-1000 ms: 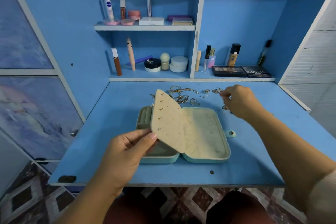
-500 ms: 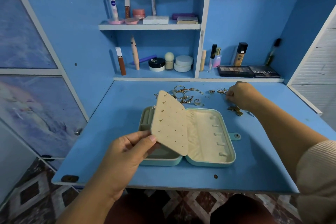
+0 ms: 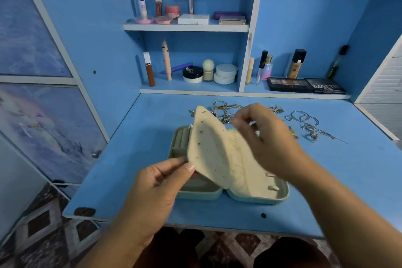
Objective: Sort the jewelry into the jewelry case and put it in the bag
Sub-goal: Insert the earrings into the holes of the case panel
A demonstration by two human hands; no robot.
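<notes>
Currently: mint jewelry case lies open on blue desk, centre, toward front edge. Cream earring panel stands lifted between its two halves, dark specks at several holes. Your left hand pinches panel's lower edge, thumb on top. Your right hand hovers over lid half, fingers curled, thumb near forefinger beside panel's upper edge; blurred, cannot tell whether anything held. Gold rings and chains behind case; silver chains to right, apart. Cosmetics on shelves behind.
</notes>
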